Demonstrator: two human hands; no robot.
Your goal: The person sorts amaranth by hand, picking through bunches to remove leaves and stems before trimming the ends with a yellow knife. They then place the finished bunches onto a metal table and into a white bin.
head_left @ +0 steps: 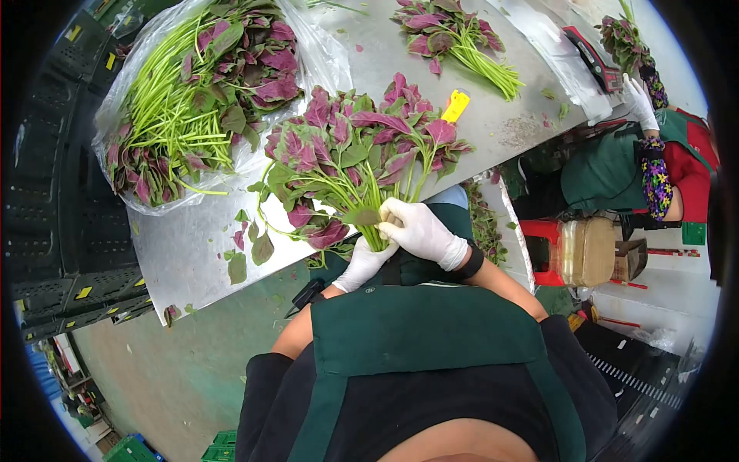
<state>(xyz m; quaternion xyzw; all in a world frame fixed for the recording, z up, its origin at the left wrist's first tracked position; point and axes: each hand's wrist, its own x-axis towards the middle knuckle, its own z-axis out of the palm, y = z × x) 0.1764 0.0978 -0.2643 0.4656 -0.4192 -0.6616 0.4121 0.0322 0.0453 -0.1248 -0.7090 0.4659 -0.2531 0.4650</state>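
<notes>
A bunch of red amaranth (350, 150), purple and green leaves on pale green stems, is held at the metal table's front edge. Low down, my gloved left hand (363, 263) wraps round the gathered stems. My right hand (422, 232), also in a white glove, closes its thumb and fingers on the same stems just above, beside a round green leaf (362, 216). Behind the bunch lies a yellow tool or tag (456, 105). A clear plastic bag (112, 142) at the left holds a big heap of loose amaranth (185, 108).
Another amaranth bunch (462, 42) rests farther back on the metal table (358, 58). At the right, a co-worker's gloved hand (640, 104) is near a red and black device (593, 61). Dark crates (92, 192) are stacked at left. A red stool (543, 250) stands at right.
</notes>
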